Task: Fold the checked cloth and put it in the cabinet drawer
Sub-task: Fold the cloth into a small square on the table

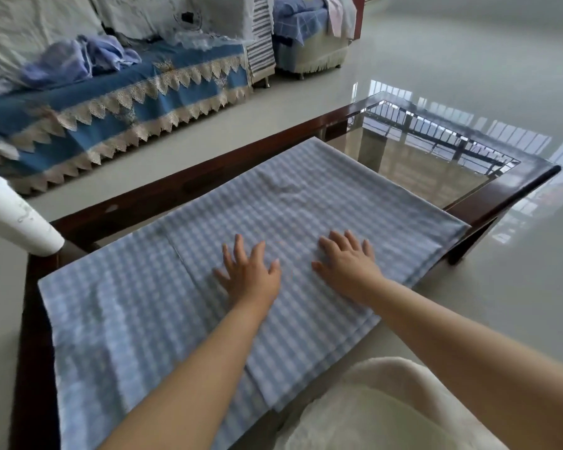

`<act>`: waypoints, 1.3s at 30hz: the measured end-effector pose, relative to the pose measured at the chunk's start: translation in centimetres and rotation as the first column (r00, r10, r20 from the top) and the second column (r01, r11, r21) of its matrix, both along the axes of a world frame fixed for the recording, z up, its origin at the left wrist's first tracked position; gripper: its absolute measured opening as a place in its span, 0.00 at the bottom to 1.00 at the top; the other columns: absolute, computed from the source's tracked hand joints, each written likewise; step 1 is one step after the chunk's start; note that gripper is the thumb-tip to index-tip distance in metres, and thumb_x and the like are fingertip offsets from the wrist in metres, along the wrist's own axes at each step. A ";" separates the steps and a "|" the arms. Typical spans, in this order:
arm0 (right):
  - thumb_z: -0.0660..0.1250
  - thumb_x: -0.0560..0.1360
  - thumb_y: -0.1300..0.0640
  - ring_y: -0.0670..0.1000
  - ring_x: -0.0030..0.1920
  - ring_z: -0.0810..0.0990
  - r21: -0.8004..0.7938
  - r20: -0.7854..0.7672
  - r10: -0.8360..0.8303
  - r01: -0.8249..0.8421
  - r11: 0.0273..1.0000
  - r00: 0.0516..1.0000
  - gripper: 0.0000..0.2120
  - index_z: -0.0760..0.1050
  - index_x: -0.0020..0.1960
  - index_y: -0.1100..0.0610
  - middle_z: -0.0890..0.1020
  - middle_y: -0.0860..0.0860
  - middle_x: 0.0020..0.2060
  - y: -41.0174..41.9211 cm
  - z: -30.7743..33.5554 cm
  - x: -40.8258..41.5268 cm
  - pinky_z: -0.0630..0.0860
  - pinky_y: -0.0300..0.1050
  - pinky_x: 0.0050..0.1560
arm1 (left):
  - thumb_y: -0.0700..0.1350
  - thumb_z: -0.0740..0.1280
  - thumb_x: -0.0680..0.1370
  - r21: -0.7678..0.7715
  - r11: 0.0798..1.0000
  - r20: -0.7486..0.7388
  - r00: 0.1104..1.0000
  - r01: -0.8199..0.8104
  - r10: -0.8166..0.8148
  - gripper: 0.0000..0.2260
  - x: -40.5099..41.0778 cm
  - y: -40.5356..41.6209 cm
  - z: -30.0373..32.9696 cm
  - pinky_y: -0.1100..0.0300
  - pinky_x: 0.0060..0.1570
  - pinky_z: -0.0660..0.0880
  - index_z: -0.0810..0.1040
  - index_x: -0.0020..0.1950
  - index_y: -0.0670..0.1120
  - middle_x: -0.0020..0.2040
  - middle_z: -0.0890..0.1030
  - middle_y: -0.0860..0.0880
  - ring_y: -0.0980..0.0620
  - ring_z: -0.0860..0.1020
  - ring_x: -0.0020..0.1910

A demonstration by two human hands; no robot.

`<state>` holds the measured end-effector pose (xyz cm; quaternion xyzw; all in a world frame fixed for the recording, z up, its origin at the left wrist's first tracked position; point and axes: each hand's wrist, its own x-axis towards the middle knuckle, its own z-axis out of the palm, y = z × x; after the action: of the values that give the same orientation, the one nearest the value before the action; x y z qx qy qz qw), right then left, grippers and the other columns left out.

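The blue and white checked cloth [163, 287] lies spread flat over the glass-topped table [517, 186], folded into layers whose edges show along its near side. My left hand [251, 274] rests palm down on the middle of the cloth with its fingers spread. My right hand [348, 264] lies flat on the cloth just to the right of it, fingers also apart. Neither hand grips the fabric. No cabinet or drawer is in view.
A white cylindrical object [17, 219] stands at the table's left corner. A sofa [117, 92] with a blue lace-trimmed cover and crumpled bluish clothes [82, 60] lies beyond the table. A cream cushion or garment [371, 414] sits near me. Glossy floor [468, 60] stretches right.
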<state>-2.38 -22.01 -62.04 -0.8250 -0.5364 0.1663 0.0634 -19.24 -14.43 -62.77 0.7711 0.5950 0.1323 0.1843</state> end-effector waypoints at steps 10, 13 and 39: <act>0.55 0.78 0.40 0.52 0.77 0.46 -0.011 -0.097 -0.034 0.033 0.999 0.995 0.28 0.57 0.75 0.49 0.53 0.49 0.77 -2.6 0.9 -6.7 0.43 0.55 0.75 | 0.48 0.74 0.61 -0.681 0.659 0.544 0.381 -0.320 0.747 0.31 -6.6 1.5 3.2 0.49 0.51 0.79 0.73 0.61 0.37 0.59 0.77 0.39 0.41 0.79 0.53; 0.56 0.79 0.42 0.53 0.75 0.55 0.011 -0.070 0.018 -0.017 1.000 0.997 0.24 0.63 0.72 0.50 0.59 0.49 0.75 -3.9 2.1 -8.5 0.52 0.51 0.72 | 0.45 0.71 0.73 -0.742 0.668 0.580 0.442 -0.062 0.685 0.16 -7.0 1.7 3.4 0.56 0.46 0.76 0.75 0.57 0.37 0.52 0.80 0.44 0.46 0.79 0.49; 0.54 0.73 0.30 0.50 0.77 0.46 -0.054 0.031 0.512 -0.510 0.858 0.858 0.37 0.50 0.76 0.44 0.51 0.45 0.77 -6.0 1.6 -25.2 0.45 0.54 0.76 | 0.54 0.67 0.76 -0.303 0.875 0.322 0.823 -0.378 0.467 0.17 -32.0 -2.0 1.4 0.57 0.36 0.68 0.70 0.36 0.43 0.36 0.75 0.45 0.44 0.74 0.36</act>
<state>-27.53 -28.03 -60.40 -0.6579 -0.7334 0.1707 -0.0129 -51.24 -16.46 -61.36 0.5513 0.7147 0.2506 0.3499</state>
